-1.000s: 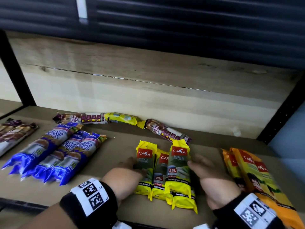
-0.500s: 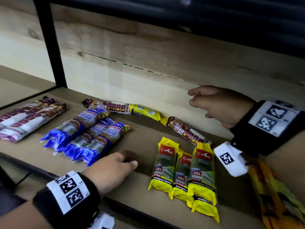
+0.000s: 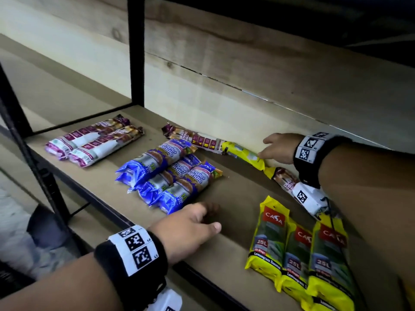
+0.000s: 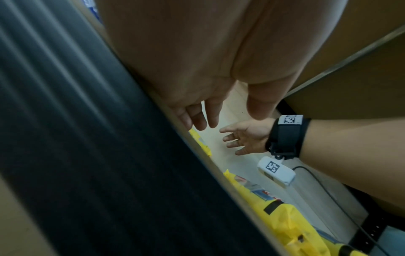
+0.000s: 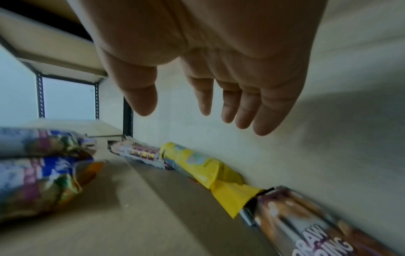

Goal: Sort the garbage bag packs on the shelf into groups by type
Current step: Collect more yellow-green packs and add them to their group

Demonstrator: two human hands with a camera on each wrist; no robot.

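Observation:
Three yellow CASA packs [image 3: 298,250] lie side by side at the shelf's front right. Three blue packs [image 3: 168,173] form a group in the middle, and two purple-white packs [image 3: 94,142] lie at the left. Along the back wall lie a drawstring pack [image 3: 195,138], a lone yellow pack [image 3: 242,153] [image 5: 197,166] and a second drawstring pack [image 3: 285,178] [image 5: 306,225], partly hidden by my wrist camera. My right hand [image 3: 267,149] [image 5: 181,112] reaches to the lone yellow pack's right end with straight fingers, holding nothing. My left hand [image 3: 211,217] [image 4: 230,119] rests open on the shelf board [image 3: 235,198].
A black upright post [image 3: 135,50] stands at the back left of this bay, with another bay beyond it. The wooden back wall [image 3: 269,86] runs close behind the back row. The shelf's dark front rail [image 3: 94,198] passes under my left wrist.
My right hand has come down from mid-air to the back of the shelf, at the lone yellow pack. The view has swung left. My left hand stays near the shelf's front.

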